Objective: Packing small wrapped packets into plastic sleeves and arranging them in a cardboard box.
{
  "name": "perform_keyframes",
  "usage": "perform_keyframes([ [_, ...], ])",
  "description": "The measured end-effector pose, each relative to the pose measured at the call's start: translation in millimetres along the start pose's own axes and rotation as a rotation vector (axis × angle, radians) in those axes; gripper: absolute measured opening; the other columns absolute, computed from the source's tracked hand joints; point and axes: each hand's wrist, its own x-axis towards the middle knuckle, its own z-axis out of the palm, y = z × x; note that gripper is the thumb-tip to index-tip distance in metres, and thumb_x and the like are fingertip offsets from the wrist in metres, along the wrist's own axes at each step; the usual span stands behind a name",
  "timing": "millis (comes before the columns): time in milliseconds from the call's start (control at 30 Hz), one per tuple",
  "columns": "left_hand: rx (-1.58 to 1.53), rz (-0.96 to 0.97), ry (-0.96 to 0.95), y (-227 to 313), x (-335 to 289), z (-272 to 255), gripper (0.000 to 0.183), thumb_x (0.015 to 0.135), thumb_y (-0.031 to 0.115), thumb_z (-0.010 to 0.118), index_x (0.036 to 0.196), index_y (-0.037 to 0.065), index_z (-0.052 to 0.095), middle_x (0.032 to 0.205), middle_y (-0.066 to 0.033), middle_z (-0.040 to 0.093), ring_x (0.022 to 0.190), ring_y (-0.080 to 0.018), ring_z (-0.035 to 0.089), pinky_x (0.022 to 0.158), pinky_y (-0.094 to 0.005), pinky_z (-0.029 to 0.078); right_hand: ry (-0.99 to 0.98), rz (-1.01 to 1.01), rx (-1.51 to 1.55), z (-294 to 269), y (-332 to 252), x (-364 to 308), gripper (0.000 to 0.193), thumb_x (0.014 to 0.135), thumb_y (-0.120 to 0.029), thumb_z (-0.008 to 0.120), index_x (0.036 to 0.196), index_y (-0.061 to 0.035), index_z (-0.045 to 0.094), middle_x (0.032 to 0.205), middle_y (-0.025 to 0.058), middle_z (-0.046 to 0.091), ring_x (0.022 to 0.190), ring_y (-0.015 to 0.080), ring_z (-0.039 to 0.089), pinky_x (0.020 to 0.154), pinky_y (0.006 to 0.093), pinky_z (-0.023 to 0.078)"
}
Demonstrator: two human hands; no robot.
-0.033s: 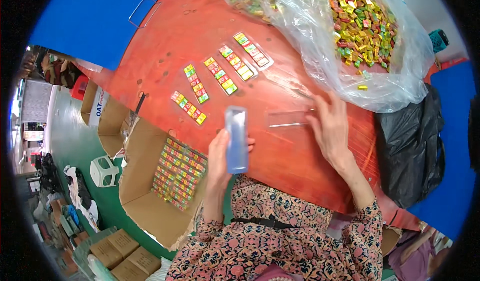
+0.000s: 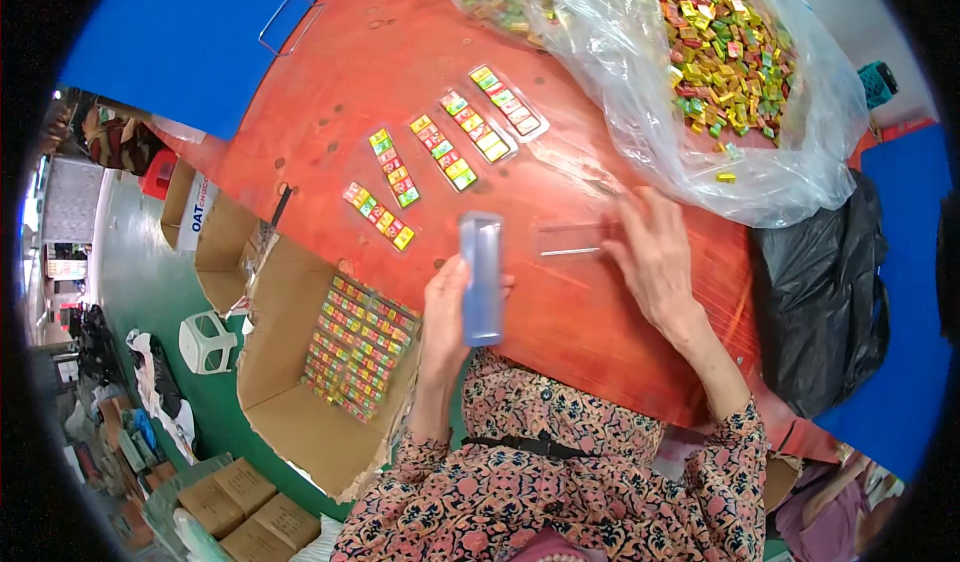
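Observation:
Upright in my left hand is a narrow stack of clear bluish plastic trays, with my fingers wrapped round its side. Flat on the red table lies one long clear tray, which looks unfilled. My right hand is over that tray's right end, slightly blurred, its fingers bent and apart; nothing shows in them. Whether the fingertips touch the tray, I cannot tell. Beyond my left hand several filled trays lie in a slanting row, among them a nearest one, holding small yellow, red and green wrapped cubes.
A large clear plastic bag at the far right spills open on a heap of wrapped cubes. A black bag hangs by the right edge. Left of me, an open cardboard box holds packed trays. A white stool stands beyond.
My left hand has shifted slightly right with the tray stack. My right hand has slid slightly left over the end of the single tray.

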Motion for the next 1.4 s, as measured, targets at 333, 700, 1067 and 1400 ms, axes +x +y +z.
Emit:
perform_keyframes([
  [333,0.557,0.216,0.033,-5,20,24,0.029,0.087,0.020,0.050,0.101,-0.005,0.054,0.073,-0.0072,0.059,0.067,-0.0094,0.052,0.059,-0.0267,0.042,-0.085,-0.038,-0.009,5,6,31,0.029,0.072,-0.014,0.065,0.096,-0.0007,0.056,0.095,0.0145,0.051,0.089,0.0312,0.048,0.077,0.0398,0.040],
  [700,1.077,0.662,0.115,14,39,31,0.011,0.079,0.004,0.053,0.087,-0.003,0.056,0.075,-0.0183,0.052,0.071,-0.0350,0.052,0.064,-0.0408,0.041,0.131,0.057,0.093,110,1,160,0.019,0.077,-0.016,0.060,0.086,-0.0005,0.056,0.088,0.0174,0.054,0.082,0.0342,0.054,0.071,0.0430,0.044],
  [1067,1.326,0.848,0.193,40,84,9,0.018,0.072,-0.001,0.057,0.089,-0.007,0.051,0.106,-0.0279,0.043,0.093,-0.0410,0.046,0.079,-0.0440,0.039,-0.106,0.445,0.923,116,19,178,0.016,0.078,-0.014,0.059,0.073,0.0004,0.062,0.063,0.0014,0.057,0.056,0.0055,0.048,0.050,0.0219,0.038],
  [1400,1.303,0.840,0.208,35,98,9,0.016,0.071,-0.004,0.056,0.086,-0.005,0.049,0.107,-0.0251,0.043,0.092,-0.0400,0.044,0.080,-0.0451,0.038,0.076,0.135,0.319,124,-33,152,0.022,0.075,-0.017,0.059,0.083,0.0033,0.060,0.072,0.0201,0.060,0.067,0.0307,0.061,0.062,0.0391,0.045],
])
